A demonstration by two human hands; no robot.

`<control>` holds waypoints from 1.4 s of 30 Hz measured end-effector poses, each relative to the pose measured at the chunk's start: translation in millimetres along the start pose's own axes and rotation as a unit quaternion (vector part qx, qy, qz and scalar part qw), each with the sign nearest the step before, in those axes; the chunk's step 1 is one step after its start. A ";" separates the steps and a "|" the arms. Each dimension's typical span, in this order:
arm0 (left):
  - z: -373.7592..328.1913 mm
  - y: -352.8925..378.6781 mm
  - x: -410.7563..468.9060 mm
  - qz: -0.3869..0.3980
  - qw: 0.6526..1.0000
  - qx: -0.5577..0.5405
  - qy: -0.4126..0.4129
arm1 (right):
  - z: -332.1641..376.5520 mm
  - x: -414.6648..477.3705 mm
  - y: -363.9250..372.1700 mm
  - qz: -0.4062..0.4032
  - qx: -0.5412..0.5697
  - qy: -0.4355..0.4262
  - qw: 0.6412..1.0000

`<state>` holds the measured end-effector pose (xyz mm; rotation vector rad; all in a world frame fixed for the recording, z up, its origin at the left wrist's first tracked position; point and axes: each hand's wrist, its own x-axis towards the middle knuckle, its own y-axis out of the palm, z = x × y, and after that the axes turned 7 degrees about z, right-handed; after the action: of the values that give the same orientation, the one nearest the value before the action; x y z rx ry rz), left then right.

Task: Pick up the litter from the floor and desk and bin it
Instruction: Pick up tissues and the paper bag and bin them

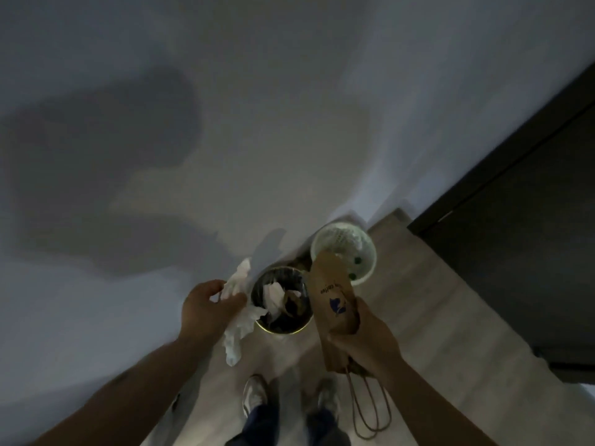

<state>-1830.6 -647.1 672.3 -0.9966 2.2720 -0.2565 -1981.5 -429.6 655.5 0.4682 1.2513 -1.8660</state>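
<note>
The pale wood floor carries a dark round bin. A white basket stands at its one o'clock. Two shoes stand at six.

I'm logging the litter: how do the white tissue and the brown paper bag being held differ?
The white tissue is crumpled and limp, dangling from the left hand at the dark bin rim; the brown paper bag is flat, stiff and printed in blue, gripped in the right hand. The tissue is smaller than the bag. Both are held near the bin.
</note>
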 end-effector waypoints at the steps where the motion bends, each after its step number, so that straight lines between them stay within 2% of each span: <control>1: 7.8 6.8 10.7 0.002 1.000 0.007 -0.009 | -1.0 17.2 6.4 0.016 -0.005 0.008 1.000; 9: 98.1 71.4 88.7 -0.008 0.993 0.044 -0.107 | -28.8 166.5 72.7 0.102 -0.076 0.048 0.991; 15: 171.0 116.1 146.8 -0.028 0.985 0.047 -0.164 | -49.4 262.1 125.6 0.127 -0.147 0.041 0.980; 18: 196.4 132.8 167.9 -0.028 0.982 0.055 -0.178 | -53.2 297.4 146.8 0.142 -0.137 0.056 0.979; 22: 199.5 145.3 183.6 -0.003 0.981 0.099 -0.168 | -60.8 306.5 158.8 0.150 -0.123 0.068 0.979; 26: 187.8 159.4 191.9 0.007 0.981 0.114 -0.157 | -79.6 294.5 146.7 0.148 -0.164 0.042 0.974; 31: 178.4 179.7 215.0 0.055 0.974 0.152 -0.161 | -94.8 286.3 123.4 0.140 -0.216 0.017 0.966; 38: 168.4 224.0 245.8 0.119 0.971 0.179 -0.109 | -102.4 289.8 103.0 0.129 -0.185 0.015 0.974; 42: 165.6 242.6 250.0 0.110 0.970 0.202 -0.078 | -105.1 291.0 97.6 0.120 -0.175 0.014 0.977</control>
<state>-1998.8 -645.8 325.2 -0.5310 2.0523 -0.5020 -2090.6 -475.9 353.5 0.4328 1.4390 -1.4064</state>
